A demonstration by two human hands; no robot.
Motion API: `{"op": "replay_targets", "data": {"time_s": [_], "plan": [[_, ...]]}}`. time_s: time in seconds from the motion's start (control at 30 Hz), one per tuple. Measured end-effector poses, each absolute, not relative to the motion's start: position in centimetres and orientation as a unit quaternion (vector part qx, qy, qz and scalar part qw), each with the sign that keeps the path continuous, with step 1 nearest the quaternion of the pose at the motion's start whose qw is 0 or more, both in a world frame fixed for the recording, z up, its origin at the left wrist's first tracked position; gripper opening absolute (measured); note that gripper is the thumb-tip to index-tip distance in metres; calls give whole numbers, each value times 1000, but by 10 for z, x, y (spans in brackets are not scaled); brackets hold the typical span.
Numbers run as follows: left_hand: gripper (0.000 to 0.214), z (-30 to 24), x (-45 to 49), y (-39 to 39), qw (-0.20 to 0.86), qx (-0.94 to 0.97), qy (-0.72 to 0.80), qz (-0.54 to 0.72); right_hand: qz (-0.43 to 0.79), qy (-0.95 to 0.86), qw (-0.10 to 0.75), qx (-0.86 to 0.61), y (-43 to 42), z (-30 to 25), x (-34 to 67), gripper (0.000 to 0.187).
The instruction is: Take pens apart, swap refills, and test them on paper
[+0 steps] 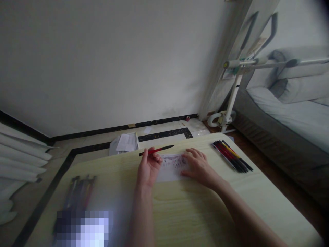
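A red pen with black ends (163,149) is gripped by my left hand (149,166), between the thumb and curled fingers. It lies nearly level, its dark tip pointing right above the far edge of a white sheet of paper (164,176). Small dark and reddish marks cover the upper part of that sheet. My right hand (196,163) rests on the sheet's right side, fingers spread, with no object visible in it. To its right, a row of pens (231,156), mostly black and red with one yellow, lies on the table.
The light wooden table (177,206) carries a blurred bunch of pens (79,192) at left, near a pixelated bright patch. Beyond the far edge, a box of papers (125,142) sits on the floor. White exercise equipment (235,92) and a grey sofa (288,103) stand at right.
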State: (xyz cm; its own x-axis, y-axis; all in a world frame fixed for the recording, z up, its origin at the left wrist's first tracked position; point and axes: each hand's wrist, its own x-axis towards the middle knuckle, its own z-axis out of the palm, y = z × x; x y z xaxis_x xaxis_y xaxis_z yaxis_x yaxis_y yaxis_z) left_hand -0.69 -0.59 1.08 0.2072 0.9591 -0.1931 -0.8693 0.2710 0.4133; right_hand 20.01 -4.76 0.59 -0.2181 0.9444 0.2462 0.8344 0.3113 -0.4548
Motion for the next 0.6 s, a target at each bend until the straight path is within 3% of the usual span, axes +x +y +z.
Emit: {"op": "replay_targets", "data": {"time_s": [0.17,0.23,0.6], "plan": [[19,11,-8,-5,761,102,217,603,249,-684,409,-550,-32,27,172,30],[18,11,-8,-5,752,107,227,610,310,-652,434,-539,-26,32,158,26],[17,6,7,-4,729,164,325,580,321,-566,489,-582,-12,1,146,42]]}}
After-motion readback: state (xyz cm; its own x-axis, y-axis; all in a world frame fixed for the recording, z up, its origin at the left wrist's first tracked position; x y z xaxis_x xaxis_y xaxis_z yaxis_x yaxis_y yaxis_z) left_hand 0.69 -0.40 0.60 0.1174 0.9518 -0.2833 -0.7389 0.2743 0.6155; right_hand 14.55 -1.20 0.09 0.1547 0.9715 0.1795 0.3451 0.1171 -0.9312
